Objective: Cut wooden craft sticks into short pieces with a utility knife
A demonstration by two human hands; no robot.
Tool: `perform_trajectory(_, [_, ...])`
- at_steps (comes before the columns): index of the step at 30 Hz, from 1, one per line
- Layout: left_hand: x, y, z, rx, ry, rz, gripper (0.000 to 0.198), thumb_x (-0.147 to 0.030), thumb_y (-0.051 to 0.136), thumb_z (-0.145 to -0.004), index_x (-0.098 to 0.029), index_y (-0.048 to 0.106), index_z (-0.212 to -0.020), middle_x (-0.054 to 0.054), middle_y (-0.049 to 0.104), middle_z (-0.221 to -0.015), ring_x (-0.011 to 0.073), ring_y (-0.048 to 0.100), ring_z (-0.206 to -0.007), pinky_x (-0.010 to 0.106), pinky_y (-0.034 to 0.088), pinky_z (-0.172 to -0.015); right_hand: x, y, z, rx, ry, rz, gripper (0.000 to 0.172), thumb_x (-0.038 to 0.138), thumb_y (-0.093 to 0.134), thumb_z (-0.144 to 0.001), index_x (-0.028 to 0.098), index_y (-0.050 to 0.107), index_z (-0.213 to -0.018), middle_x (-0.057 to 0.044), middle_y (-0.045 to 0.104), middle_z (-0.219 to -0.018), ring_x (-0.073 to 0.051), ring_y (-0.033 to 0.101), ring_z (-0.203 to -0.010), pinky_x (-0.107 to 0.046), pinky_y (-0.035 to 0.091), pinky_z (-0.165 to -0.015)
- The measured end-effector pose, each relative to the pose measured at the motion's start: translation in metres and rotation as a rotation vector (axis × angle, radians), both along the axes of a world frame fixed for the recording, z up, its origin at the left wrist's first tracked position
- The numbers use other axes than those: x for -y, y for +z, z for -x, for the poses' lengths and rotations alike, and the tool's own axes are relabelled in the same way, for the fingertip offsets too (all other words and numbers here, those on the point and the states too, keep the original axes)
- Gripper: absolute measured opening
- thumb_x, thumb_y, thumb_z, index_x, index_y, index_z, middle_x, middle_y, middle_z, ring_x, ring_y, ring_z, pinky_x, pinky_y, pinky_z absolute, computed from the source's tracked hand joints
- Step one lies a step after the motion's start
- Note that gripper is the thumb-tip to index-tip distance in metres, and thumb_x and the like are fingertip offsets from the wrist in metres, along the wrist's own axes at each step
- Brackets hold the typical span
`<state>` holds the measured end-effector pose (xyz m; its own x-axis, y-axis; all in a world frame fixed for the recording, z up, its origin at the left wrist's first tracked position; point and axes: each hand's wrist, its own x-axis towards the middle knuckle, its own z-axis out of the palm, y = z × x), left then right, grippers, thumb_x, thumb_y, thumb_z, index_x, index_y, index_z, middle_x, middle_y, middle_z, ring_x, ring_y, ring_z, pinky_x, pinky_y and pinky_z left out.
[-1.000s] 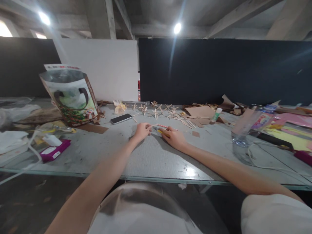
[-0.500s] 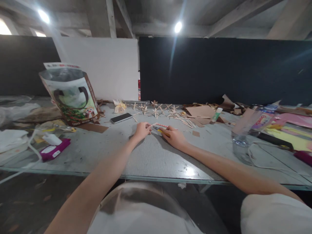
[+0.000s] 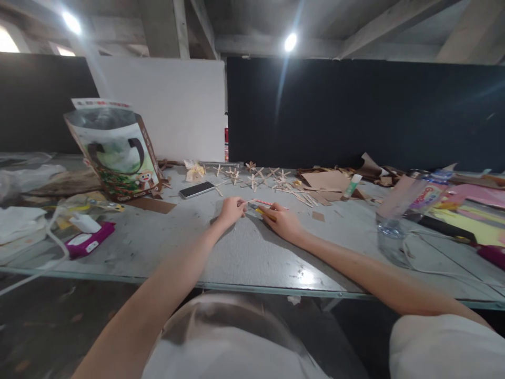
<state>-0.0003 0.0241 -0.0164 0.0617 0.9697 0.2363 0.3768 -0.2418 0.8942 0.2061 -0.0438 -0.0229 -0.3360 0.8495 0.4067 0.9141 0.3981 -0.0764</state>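
My left hand (image 3: 232,211) is closed, its fingertips pinching the end of a thin pale stick (image 3: 249,202). Wrapped round a yellow utility knife (image 3: 265,212) is my right hand (image 3: 285,223), resting low on the table. The knife's front end points left, toward the stick and my left fingertips; whether the blade touches the stick is too small to tell. A thin red-and-white striped strip (image 3: 262,203) shows just beyond the knife, partly hidden by my right fingers. Several crossed-stick pieces (image 3: 252,182) stand on the table beyond my hands.
A phone (image 3: 196,189) lies behind my left hand. Loose sticks (image 3: 303,198), cardboard (image 3: 324,181) and a glue stick (image 3: 352,186) lie back right. A printed bag (image 3: 118,158) and purple device (image 3: 90,240) are left; a clear bottle (image 3: 390,226) is right.
Both hands stay almost in place, still on the stick and the knife. The view has shifted very slightly.
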Motion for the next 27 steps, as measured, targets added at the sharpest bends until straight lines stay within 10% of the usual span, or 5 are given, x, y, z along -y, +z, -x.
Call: perform_trajectory(27, [0.009,0.016,0.000,0.365,-0.090,0.053,0.012,-0.024,0.065,-0.096,-0.018,0.055,-0.093,-0.003,0.068,-0.061,0.0101,0.060,-0.043,0.021,0.047,-0.050,-0.006,-0.002,-0.002,-0.097,-0.017,-0.015,0.043,0.036,0.051,-0.106,0.032,0.064,-0.146,-0.008,0.070,-0.110,-0.021,0.069,-0.087,-0.027,0.046,-0.073])
